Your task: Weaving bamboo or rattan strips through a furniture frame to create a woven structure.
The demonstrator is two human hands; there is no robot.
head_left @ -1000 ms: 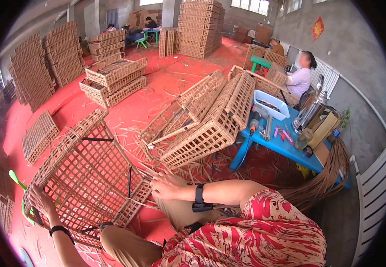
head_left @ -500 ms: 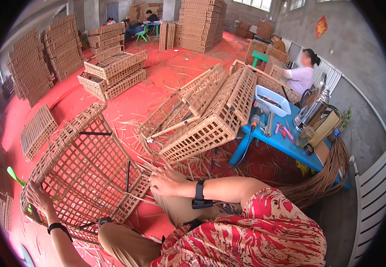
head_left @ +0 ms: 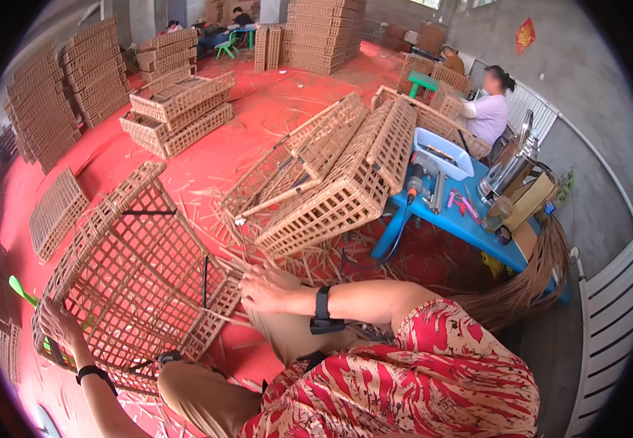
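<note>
A large brown woven basket-like frame [head_left: 137, 274] with open square mesh and black metal bars leans between my knees at the left. My left hand [head_left: 61, 325] holds its near left rim, fingers bent over the edge. My right hand [head_left: 264, 290] is closed in a pinch at the frame's right corner, where thin brown weaving strips [head_left: 230, 266] stick out. It appears to hold one of them, though the fingertips partly hide it. Another loose strip [head_left: 223, 315] runs out of the weave just below that hand.
Finished woven crates [head_left: 331, 208] lie stacked ahead. A blue table [head_left: 440, 217] at right carries a power drill [head_left: 414, 182], a white tray [head_left: 444, 153] and a metal flask. Brown strands [head_left: 528, 281] hang off it. A person [head_left: 488, 113] sits beyond. Strip scraps litter the red floor.
The view has shifted slightly, so the surroundings sit a little left and higher. My right hand has moved a little at the frame's corner; my left hand keeps its hold on the rim.
</note>
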